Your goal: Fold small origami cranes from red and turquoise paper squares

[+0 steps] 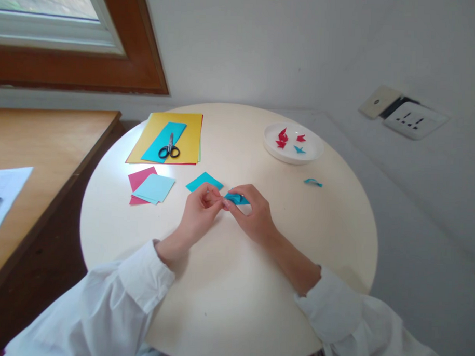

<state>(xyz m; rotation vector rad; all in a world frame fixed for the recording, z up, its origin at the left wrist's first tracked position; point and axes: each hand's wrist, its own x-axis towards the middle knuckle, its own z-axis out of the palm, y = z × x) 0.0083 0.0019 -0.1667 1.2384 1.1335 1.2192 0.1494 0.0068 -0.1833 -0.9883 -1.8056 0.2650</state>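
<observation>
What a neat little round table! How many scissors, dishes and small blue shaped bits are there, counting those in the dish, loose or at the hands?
Scissors: 1
White dish: 1
Blue folded piece in the dish: 1
Loose blue strip: 1
Blue paper between left hand and right hand: 1
Total: 5

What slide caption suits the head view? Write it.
Right hand holds folded blue paper, left hand at its edge.

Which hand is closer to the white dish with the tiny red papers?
Right. The right hand is on the near side of the dish, to its left; the left hand is even farther left.
</observation>
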